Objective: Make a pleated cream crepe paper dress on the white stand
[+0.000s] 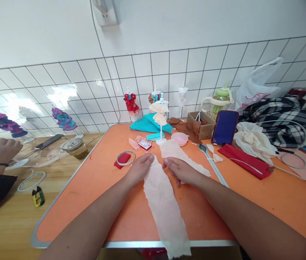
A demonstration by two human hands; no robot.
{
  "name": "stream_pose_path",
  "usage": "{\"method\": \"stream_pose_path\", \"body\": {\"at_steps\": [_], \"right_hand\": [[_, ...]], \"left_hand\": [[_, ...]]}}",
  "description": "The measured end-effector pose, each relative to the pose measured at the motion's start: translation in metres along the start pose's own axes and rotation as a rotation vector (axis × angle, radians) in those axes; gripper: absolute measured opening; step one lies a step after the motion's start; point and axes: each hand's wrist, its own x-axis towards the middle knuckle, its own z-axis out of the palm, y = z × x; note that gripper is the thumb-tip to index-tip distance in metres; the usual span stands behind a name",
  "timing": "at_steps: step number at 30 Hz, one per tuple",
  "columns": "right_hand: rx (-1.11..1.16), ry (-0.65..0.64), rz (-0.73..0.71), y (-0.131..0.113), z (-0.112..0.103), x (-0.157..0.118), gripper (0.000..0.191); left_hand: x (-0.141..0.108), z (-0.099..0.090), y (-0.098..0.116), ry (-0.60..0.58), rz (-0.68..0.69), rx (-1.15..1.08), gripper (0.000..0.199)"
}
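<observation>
Head view: the left hand is nearly closed, thumb and fingers pinching the upper end of a pale strip. The strip runs from that grip toward the wearer, its lower end hanging over the table's near edge. The right hand is loosely curled just right of the strip — whether it grips anything cannot be determined.

A second pale strip lies beyond the right hand and partly beneath it. Ahead of both hands stands a dress form, upright, bearing pale ruffles. A pink bowl sits ahead of the right hand. Just left of the left hand, a tape ring lies over red paper; a small box lies ahead of it. Well left of the left hand — a co-worker's hand, black sleeve visible.
</observation>
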Motion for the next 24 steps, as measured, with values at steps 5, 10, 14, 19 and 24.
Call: {"method": "stream_pose_path", "body": {"at_steps": [5,10,14,19,24], "right_hand": [[-0.370,0.052,-0.316,-0.009,0.002,-0.013,0.029],[-0.674,0.100,-0.580,-0.015,0.030,0.002,0.041],[-0.937,0.018,-0.511,-0.019,0.045,0.037,0.045],[-0.993,0.013,-0.569,-0.024,0.064,0.060,0.045],[-1.061,-0.148,-0.641,-0.023,0.076,0.062,0.035]], "left_hand": [[0.017,-0.039,-0.013,0.349,0.049,0.242,0.028],[0.015,-0.069,-0.009,0.170,0.089,0.360,0.041],[0.009,-0.106,-0.013,0.162,-0.122,0.848,0.040],[0.010,-0.135,-0.032,0.042,-0.207,0.924,0.032],[0.014,-0.129,-0.038,0.003,-0.208,0.955,0.033]]}}
